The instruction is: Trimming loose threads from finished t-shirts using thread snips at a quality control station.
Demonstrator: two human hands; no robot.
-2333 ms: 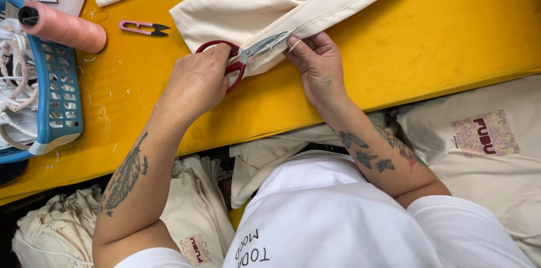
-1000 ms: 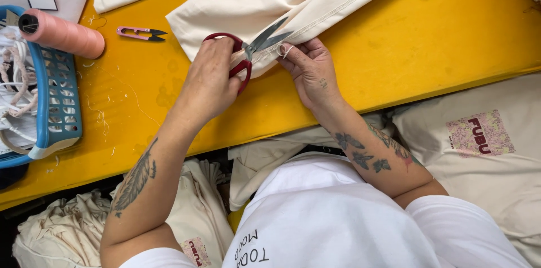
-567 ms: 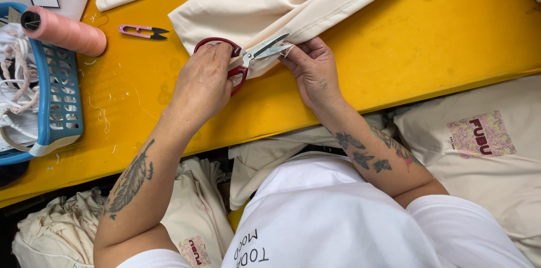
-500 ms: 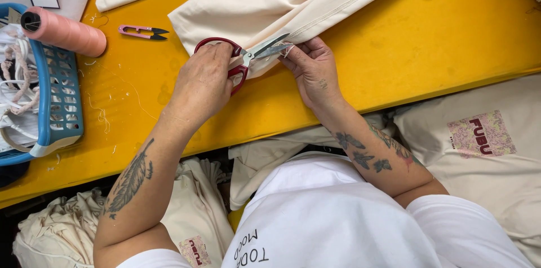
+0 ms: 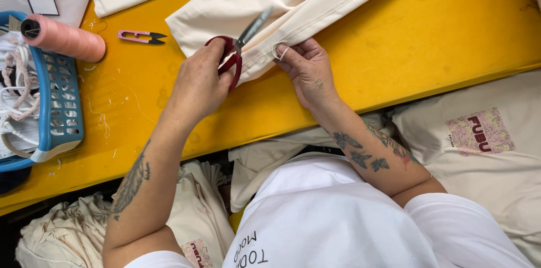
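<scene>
A: Report the change, starting from the yellow table (image 5: 439, 48).

B: The cream garment (image 5: 293, 3) lies across the far half of the yellow table, its hemmed edge nearest the person. Half a second ago the red-handled scissors (image 5: 239, 48) lay nearly flat, blades together at that hem. Now the blades point up and away, over the cloth and clear of the hem. Judged from this, one snip at the hem is finished and the tool is lifted off.

A: Left hand?

B: The left hand (image 5: 200, 85) rests on the yellow table just below the garment. Its fingers are curled tight through and around the red handles. The blades appear nearly together; the view is too blurred to say more.

A: Right hand?

B: The right hand (image 5: 310, 68) sits at the hem, just right of the scissors. Thumb and fingertips (image 5: 283, 51) are pinched closed on the hem edge, where a small loop of thread or cloth shows.

A: Other items on the yellow table?

B: A blue basket (image 5: 59, 116) stands at the left end, a pink thread cone (image 5: 65, 37) leaning on its rim. Pink thread snips (image 5: 141, 36) lie between cone and garment, untouched.
</scene>
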